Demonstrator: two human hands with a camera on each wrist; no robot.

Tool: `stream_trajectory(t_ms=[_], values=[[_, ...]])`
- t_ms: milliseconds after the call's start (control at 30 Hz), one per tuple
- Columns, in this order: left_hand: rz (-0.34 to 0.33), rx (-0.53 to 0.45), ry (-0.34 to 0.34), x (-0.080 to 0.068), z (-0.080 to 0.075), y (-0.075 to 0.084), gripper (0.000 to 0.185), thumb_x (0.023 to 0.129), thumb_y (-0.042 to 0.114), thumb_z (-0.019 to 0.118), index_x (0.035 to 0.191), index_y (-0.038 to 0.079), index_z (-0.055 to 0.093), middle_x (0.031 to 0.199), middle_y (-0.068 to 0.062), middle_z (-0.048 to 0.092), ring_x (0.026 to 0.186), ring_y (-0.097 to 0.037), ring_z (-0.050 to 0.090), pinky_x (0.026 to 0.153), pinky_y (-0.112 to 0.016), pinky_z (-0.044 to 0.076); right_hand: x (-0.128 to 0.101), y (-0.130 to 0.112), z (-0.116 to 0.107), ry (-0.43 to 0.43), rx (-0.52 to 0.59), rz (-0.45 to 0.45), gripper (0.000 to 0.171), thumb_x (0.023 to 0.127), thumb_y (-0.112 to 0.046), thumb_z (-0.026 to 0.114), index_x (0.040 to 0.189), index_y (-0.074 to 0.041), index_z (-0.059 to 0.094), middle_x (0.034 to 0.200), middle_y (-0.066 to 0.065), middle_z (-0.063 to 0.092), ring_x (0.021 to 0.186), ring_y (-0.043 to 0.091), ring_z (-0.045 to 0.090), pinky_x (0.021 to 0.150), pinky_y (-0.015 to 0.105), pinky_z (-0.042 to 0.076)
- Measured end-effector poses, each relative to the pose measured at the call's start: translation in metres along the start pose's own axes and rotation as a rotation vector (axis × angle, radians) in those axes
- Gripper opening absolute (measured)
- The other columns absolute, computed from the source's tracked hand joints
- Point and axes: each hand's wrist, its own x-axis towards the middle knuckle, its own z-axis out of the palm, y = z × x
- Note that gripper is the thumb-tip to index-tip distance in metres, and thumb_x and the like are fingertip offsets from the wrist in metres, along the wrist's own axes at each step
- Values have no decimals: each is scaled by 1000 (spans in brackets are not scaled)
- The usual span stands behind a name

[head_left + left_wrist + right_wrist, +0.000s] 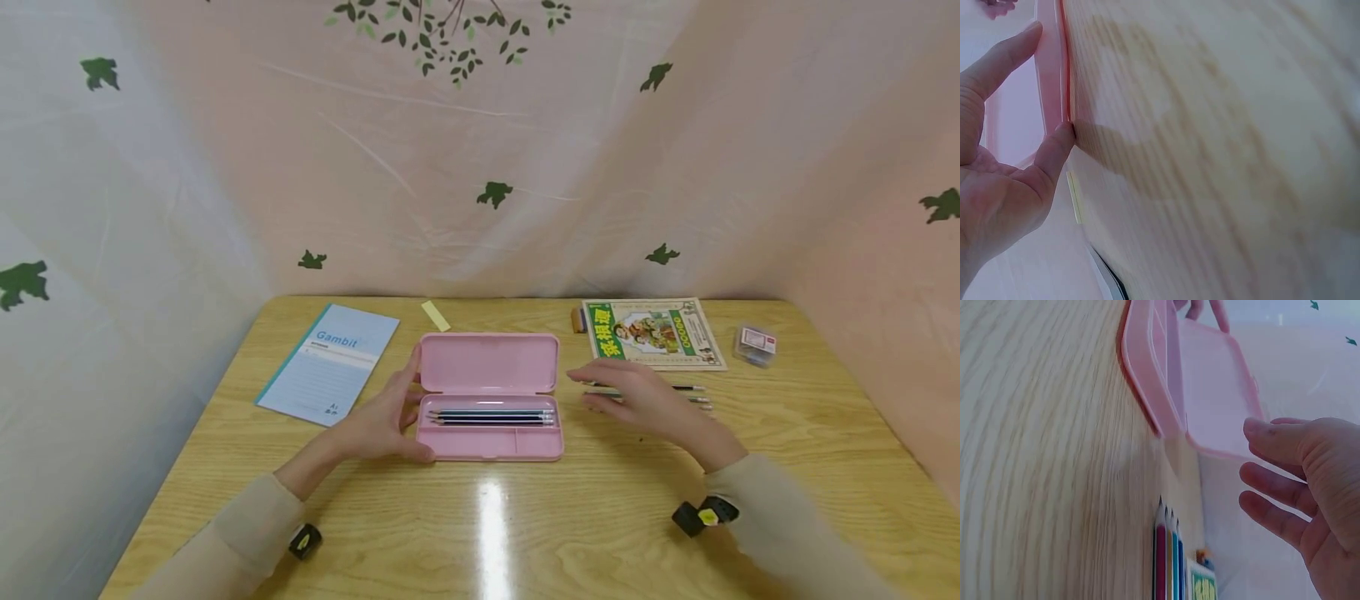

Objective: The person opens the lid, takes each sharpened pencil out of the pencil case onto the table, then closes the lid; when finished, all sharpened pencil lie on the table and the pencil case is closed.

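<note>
A pink pencil case (489, 364) lies with its lid raised in the middle of the table. Several dark pencils (491, 417) lie side by side in its long back compartment. My left hand (381, 419) is spread along the case's left side, its thumb at the front corner and a finger reaching up the lid's edge. In the right wrist view, my right hand (1319, 487) has its fingers apart and holds nothing. It hovers right of the case, partly covering loose pencils (688, 387) on the table, whose sharpened tips point toward the case (1175, 369).
A blue notebook (330, 362) lies at the left, with a pale yellow strip (435, 316) behind the case. At the back right are an illustrated game sheet (675, 333), a small brown block (577, 320) and a clear little box (755, 345). A curtain (450, 167) hangs behind the table.
</note>
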Motion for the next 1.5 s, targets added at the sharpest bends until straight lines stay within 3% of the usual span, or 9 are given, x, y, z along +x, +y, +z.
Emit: stream_trajectory(t_ms=[300,467,733,1000,1500], values=[[-13,16,9,-1,0,2,149,69,10,95,159,32,-22,159,-14,14,140,-32,41,113,-43,39,29,-17,25,-146,69,-6,27,92,-6,74,119,-4,73,117,9,72,109,25,68,92,44,58],[-20,21,11,-1,0,3,149,69,11,95,159,32,-22,159,-14,13,140,-31,41,113,-42,39,40,-26,38,-214,83,1,28,93,-6,73,121,-3,73,112,6,73,103,19,68,89,37,59],[-15,43,12,-2,0,4,148,70,13,95,159,31,-22,159,-16,14,139,-33,42,113,-46,39,49,-42,49,-268,-31,51,31,92,-5,74,123,-8,74,108,4,72,99,17,68,88,36,59],[-15,32,13,-1,0,4,148,70,12,95,159,32,-21,159,-15,14,139,-33,42,113,-46,39,55,-44,55,-334,6,136,35,93,-4,73,127,-10,72,106,0,73,92,8,65,85,29,58],[-5,26,16,0,1,4,150,68,11,96,159,33,-21,159,-15,15,138,-32,42,113,-46,40,59,-46,58,-324,26,133,36,90,1,74,125,-7,73,105,4,72,97,16,68,88,34,58]])
